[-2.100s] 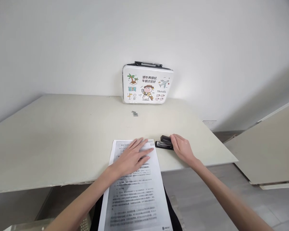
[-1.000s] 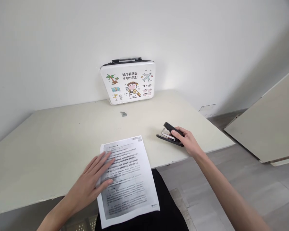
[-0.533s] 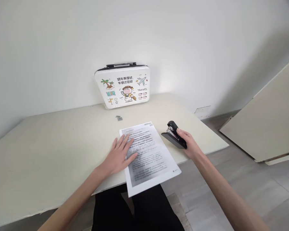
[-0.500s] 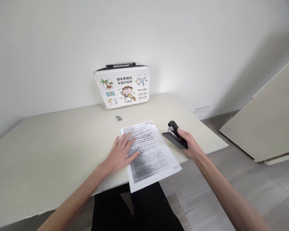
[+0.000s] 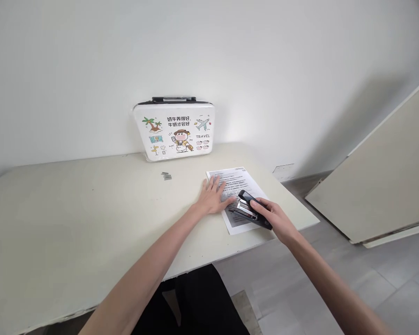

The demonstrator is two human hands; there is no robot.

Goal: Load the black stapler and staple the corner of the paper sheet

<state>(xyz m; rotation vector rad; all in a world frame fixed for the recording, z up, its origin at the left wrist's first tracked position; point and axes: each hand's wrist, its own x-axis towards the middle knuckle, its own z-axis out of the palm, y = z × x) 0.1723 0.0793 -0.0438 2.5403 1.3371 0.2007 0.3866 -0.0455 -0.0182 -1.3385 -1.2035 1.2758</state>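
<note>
A printed sheet of paper [image 5: 235,179], perhaps the top of a stack, lies on the table toward its right end. My left hand [image 5: 212,195] rests on the left side of the page, fingers spread and flat. In my right hand [image 5: 274,215] is a black stapler [image 5: 251,211], gripped at its rear with the thumb on top. Its jaws gape toward the left, over the lower part of the page, and hide some of the text. Whether the stapler touches the paper I cannot tell.
Several small strips of staples [image 5: 166,176] lie on the pale table [image 5: 125,209]. Behind them a white cartoon-printed case [image 5: 176,132] leans against the wall. A pale panel [image 5: 376,186] stands at the right, beyond the table's edge.
The paper has slid up and to the right under my left hand, fully onto the table. The stapler in my right hand is now over the page instead of beside it.
</note>
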